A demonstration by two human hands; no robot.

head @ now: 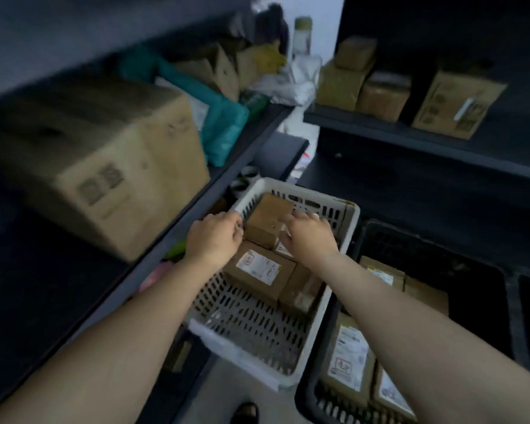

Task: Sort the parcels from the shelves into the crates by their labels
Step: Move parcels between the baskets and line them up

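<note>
- White crate: slotted, on the floor between the shelves; holds several brown parcels.
- Small brown parcel: at the crate's far end, atop the others; long axis apparently runs near-left to far-right.
- Right hand: fingers spread over the parcel's right top edge, touching it; the nearer hand.
- Left hand: curled narrow at the crate's left rim, just left of the parcel; grip uncertain.
- Black crate: right, holding labelled parcels.

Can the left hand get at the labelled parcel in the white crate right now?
Probably yes: the left hand grips the white crate rim right beside the labelled parcel, whose top lies uncovered below it.
</note>
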